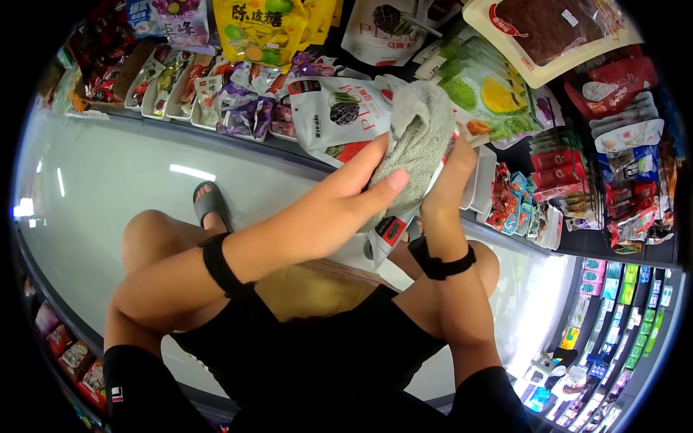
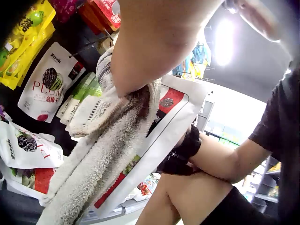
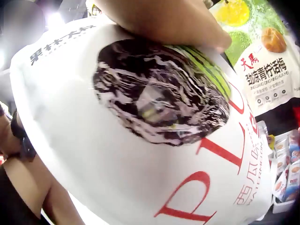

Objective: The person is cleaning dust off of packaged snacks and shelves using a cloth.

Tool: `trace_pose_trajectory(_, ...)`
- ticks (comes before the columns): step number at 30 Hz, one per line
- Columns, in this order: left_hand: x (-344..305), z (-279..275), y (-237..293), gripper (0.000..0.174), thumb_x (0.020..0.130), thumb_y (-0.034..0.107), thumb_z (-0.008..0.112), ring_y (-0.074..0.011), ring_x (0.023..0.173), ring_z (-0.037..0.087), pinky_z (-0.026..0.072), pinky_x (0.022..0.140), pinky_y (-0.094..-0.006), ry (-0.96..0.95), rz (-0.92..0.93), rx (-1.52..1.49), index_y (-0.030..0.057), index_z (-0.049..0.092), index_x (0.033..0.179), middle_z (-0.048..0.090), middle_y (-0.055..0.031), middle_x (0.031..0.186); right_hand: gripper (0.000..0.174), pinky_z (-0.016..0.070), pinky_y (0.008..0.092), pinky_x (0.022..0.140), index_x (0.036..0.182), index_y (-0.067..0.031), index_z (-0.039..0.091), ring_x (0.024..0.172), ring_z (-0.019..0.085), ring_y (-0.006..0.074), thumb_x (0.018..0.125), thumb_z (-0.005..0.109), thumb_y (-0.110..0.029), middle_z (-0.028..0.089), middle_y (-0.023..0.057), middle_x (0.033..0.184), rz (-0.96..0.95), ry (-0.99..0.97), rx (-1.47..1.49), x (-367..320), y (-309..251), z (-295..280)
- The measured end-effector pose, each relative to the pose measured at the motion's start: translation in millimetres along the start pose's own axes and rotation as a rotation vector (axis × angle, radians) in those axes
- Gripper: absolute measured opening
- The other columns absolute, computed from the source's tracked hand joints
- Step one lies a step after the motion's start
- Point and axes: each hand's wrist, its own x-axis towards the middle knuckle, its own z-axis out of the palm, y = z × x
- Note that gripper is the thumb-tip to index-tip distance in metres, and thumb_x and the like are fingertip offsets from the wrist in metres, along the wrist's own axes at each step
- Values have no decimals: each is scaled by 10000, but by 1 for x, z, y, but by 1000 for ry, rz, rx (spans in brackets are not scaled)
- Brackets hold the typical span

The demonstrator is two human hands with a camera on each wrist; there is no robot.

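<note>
A grey towel (image 1: 417,148) is pinched by the left hand (image 1: 355,193), thumb on top, against a white bag (image 1: 390,229) with a red and black label. The right hand (image 1: 449,177) grips this bag at its right edge. In the left wrist view the towel (image 2: 101,159) hangs in folds below the left hand (image 2: 154,44), over the bag's printed face (image 2: 173,122). The right wrist view shows the other face of the bag (image 3: 112,159), with a dark fruit picture and red letters, the right hand (image 3: 173,21) over its top. The right fingertips are hidden there.
Behind the hands, a shelf holds a white plum bag (image 1: 336,115), yellow bags (image 1: 256,32), green bags (image 1: 487,90) and trays of small wrapped snacks (image 1: 242,108). At right hang red packets (image 1: 559,169). Bent knees (image 1: 155,238) are below, over a pale floor (image 1: 123,166).
</note>
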Motion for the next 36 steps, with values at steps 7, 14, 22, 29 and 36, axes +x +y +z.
trace_pose_trajectory(7, -5, -8, -41, 703, 1070, 322, 424, -204, 1381, 338, 290, 1128, -312, 145, -78, 217, -75, 64, 1524, 345, -191, 1499, 351, 431, 290, 887, 1007, 99, 642, 970, 577, 217, 917, 365, -96, 602, 144, 1111, -120, -210, -201, -22, 25, 5)
trace_pose_trajectory(14, -6, -5, -43, 521, 1046, 291, 459, -331, 1299, 452, 360, 1090, -394, 112, -40, 189, -82, 291, 1367, 468, -266, 1333, 449, 478, 300, 931, 1186, 57, 606, 1017, 623, 207, 950, 413, -273, 642, 144, 1119, -109, -197, -53, -16, 3, 0)
trace_pose_trajectory(22, -21, 5, -57, 586, 945, 132, 574, -475, 1304, 394, 324, 1092, -506, -97, 434, 890, -14, 347, 1466, 422, -293, 1385, 283, 546, 317, 717, 1191, 9, 611, 826, 636, 188, 957, 529, -128, 664, 95, 938, 87, -47, 13, -8, 1, -23)
trace_pose_trajectory(29, -15, 2, -65, 612, 919, 36, 517, -479, 1344, 357, 295, 1142, -481, 80, 287, 618, -12, 304, 1490, 388, -294, 1438, 311, 540, 322, 864, 1277, -25, 528, 938, 621, 207, 982, 494, -119, 624, 112, 1117, 549, -696, 965, -38, 48, -27)
trace_pose_trajectory(36, -36, 8, -54, 649, 887, 29, 542, -462, 1343, 395, 335, 1125, -486, -12, 264, 792, 54, 337, 1502, 418, -273, 1432, 298, 500, 301, 898, 1237, -20, 555, 970, 592, 191, 971, 505, -142, 618, 90, 1105, -231, -420, -209, -30, 5, -13)
